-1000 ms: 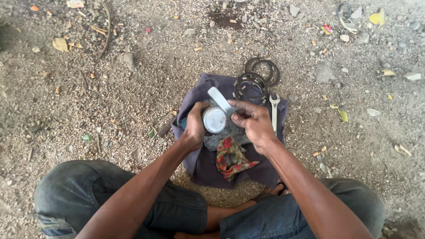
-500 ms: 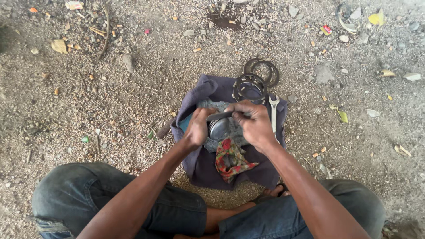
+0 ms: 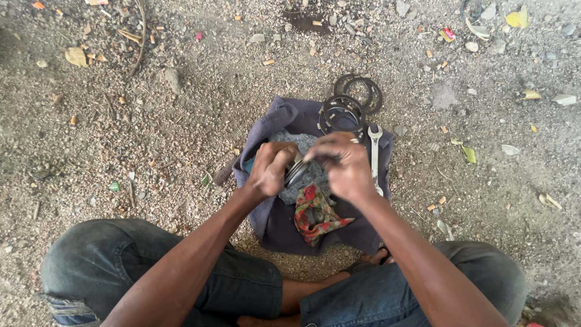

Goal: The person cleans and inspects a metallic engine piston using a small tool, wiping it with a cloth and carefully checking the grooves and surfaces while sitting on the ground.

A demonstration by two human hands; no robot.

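Both hands are low over the purple cloth [image 3: 275, 224]: left hand [image 3: 270, 171] and right hand [image 3: 342, 165] have fingers pinched on a thin metal ring [image 3: 295, 171], probably several stacked. Stiff, light, maybe greasy, so rim grips suit. Spare rings [image 3: 342, 112] and a wrench [image 3: 375, 154] crowd the right; open gravel ground [image 3: 151, 133] lies left.

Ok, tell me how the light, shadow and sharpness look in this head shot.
Head view: soft, even daylight, no hard shadows on the gravel ground; mild glare only on the wrench. The left hand and right hand are slightly soft, and the dark round metal part gripped between them is hard to make out; the rings and purple cloth read sharp.
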